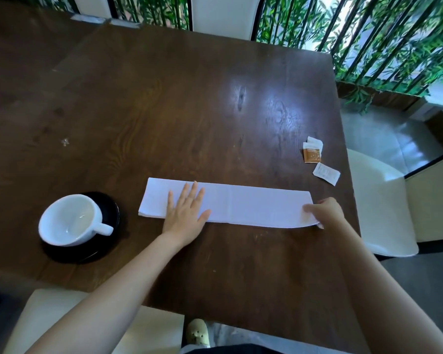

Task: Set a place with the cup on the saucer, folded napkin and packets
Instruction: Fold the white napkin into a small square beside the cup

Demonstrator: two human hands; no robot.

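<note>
Folding is the step in hand, by my read. White napkin [241, 204] lies flat on the dark wood bench [164, 111] as a long strip, long axis running 9-to-3 o'clock across the front of the person.

L hand [186, 210] rests palm-down on the strip's 9 o'clock third, fingers [195, 191] spread apart and flat, pinning not gripping. R hand [325, 213] is at the 3 o'clock end, fingers closed onto the end edge w/ thumb on top; near corner looks slightly lifted off the bench. So R hand is the one holding the free end, L the anchor.

Key relation: the rest of the napkin lies toward 9 o'clock from the R fingers, along the long axis. Likely next move = carry that end over toward the L hand to halve the length; faint crease near the middle suggests the fold line.

Elsewhere: white cup [71, 221] already sits on the black saucer [108, 241] at 9 o'clock of the napkin, handle pointing roughly 4 o'clock, cup appears empty. Packets [312, 153] (one brown, two white) lie loose at approx 1 o'clock from the R hand, near the bench's right edge, apart from the napkin. Not yet placed w/ the setting.
</note>
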